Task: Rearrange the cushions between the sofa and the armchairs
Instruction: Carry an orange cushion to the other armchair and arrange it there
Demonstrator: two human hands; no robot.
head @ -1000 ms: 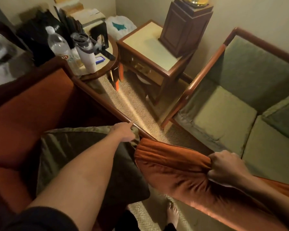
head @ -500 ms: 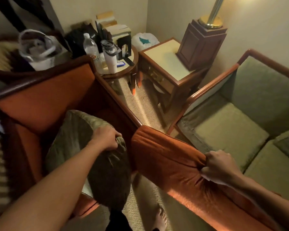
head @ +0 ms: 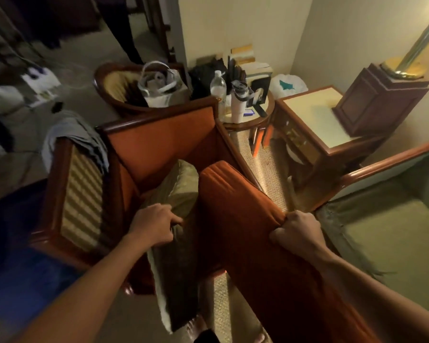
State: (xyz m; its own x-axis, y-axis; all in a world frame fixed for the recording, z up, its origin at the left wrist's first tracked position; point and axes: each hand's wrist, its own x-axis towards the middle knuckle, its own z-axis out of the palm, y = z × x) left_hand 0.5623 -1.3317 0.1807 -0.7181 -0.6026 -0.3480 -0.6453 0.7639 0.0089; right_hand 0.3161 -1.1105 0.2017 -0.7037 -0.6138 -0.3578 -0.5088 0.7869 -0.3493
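Blurred room, orange cushion (head: 258, 243) cut off below, right hand (head: 297, 231) gripping

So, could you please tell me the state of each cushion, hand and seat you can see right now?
Left hand: gripping the green cushion.
Right hand: gripping the orange cushion.
Green cushion: standing on edge in the orange armchair.
Orange cushion: held up, tilted beside the green one.
Orange armchair: seat cushion out.
Green sofa: seat cushion in place.

Single head view, looking steeply down, close over armchair (head: 159, 144) and sofa (head: 386, 233).
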